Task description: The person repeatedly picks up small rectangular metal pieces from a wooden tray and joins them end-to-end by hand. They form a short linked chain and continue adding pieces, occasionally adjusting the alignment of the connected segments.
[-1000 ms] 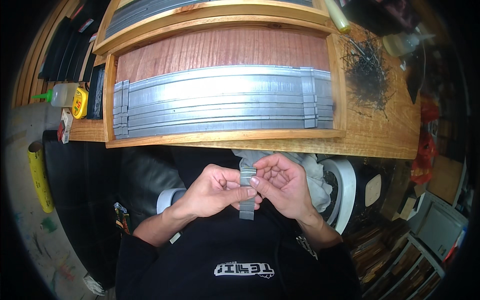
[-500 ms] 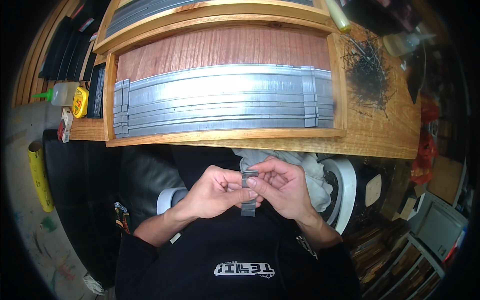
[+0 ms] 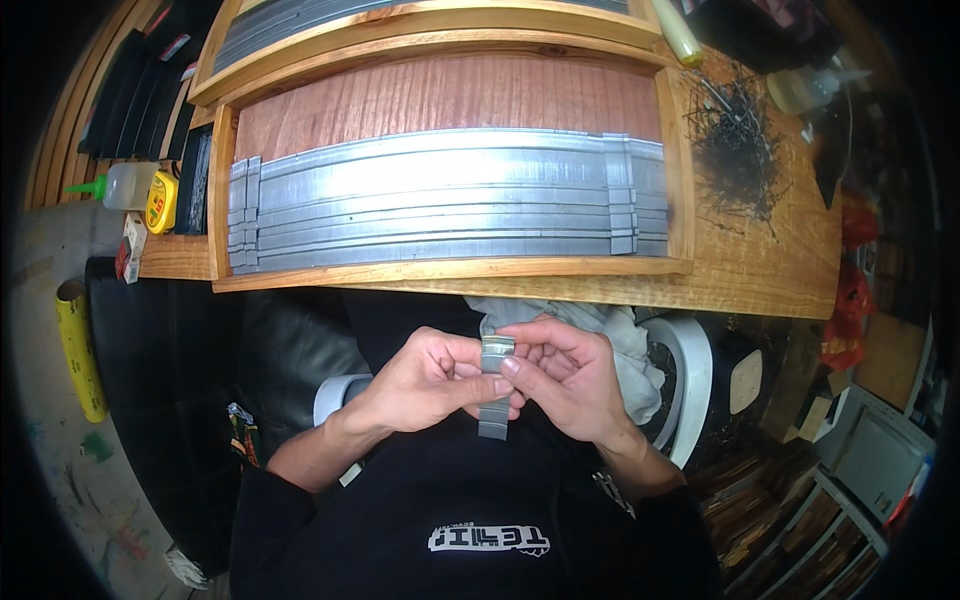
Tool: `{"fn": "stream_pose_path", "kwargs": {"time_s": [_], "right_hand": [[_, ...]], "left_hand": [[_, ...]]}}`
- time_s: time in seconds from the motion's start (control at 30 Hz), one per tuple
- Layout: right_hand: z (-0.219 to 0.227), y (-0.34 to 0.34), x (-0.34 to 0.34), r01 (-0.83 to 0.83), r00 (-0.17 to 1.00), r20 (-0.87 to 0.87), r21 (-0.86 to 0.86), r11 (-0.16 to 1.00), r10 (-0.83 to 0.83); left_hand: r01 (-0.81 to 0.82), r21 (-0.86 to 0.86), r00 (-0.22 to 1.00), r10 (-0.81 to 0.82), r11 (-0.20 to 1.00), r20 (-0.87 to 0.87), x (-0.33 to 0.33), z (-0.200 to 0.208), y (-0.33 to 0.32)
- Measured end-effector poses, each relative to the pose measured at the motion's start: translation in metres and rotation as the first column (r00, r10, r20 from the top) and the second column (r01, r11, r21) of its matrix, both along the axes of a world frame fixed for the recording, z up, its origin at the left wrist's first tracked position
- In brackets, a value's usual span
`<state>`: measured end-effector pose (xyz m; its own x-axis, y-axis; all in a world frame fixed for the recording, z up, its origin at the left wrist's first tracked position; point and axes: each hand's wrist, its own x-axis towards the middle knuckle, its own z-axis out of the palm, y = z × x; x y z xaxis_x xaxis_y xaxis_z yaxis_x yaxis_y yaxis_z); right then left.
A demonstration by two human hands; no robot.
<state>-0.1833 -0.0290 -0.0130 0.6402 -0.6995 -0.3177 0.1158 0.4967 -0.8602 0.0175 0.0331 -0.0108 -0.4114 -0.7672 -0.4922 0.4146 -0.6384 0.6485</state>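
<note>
Both hands: L hand (image 3: 432, 380) & R hand (image 3: 568, 382) up in front of the black top (image 3: 400, 500), on the same gray metal strip (image 3: 491, 367).
L grip: pinching; thumb laid across approx. mid-strip, fingers behind.
R grip: pinching too; thumb on upper face nr far end, forefinger by the top edge.
Strip: between the hands, on the wearer's side of the workbench (image 3: 775, 265); cross lines on its face, glint nr top. One pc or stack? Can't tell.
Long axis: near-to-far, approx. square to the L-R run of the long metal strips (image 3: 430, 190) in the wooden tray (image 3: 450, 271).
Ends: far end points twd tray, R hand nearest it; near end sticks out loose below L thumb.
Tray: on workbench, beyond hands, apart from them; short cross-pcs (image 3: 620, 195) lie over the strips nr both ends.
Bench L: yellow tape measure (image 3: 161, 203) beside green-tipped squeeze bottle (image 3: 130, 188).
Bench R: tangled heap of thin dark wire-like bits (image 3: 735, 155), just beside tray.
</note>
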Motion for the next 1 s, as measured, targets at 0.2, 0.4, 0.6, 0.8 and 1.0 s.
{"fn": "stream_pose_path", "kwargs": {"time_s": [0.2,0.4,0.6,0.8,1.0], "right_hand": [[-0.0044,0.0035,-0.0010,0.073,0.997,-0.009,-0.016,0.997,-0.073],[-0.0010,0.0012,-0.0007,0.064,0.998,-0.014,-0.005,0.998,-0.064],[-0.0036,0.0015,-0.0015,0.057,0.998,-0.007,-0.013,0.998,-0.057],[-0.0023,-0.0001,-0.0013,0.041,0.999,0.007,0.024,0.999,-0.041],[-0.0012,-0.0019,-0.0015,0.029,0.999,0.015,0.045,0.999,-0.029]], "left_hand": [[-0.011,0.025,1.000,0.011,1.000,-0.009,0.0002,0.0018,-0.0006],[-0.023,0.024,1.000,0.023,0.999,-0.013,-0.0006,0.0022,-0.0001],[-0.021,0.024,1.000,0.021,1.000,-0.003,-0.0017,0.0006,0.0016],[-0.011,0.018,1.000,0.011,1.000,0.019,-0.0012,0.0019,0.0008],[0.001,-0.009,1.000,-0.001,1.000,0.030,-0.0004,0.0027,-0.0005]]}}
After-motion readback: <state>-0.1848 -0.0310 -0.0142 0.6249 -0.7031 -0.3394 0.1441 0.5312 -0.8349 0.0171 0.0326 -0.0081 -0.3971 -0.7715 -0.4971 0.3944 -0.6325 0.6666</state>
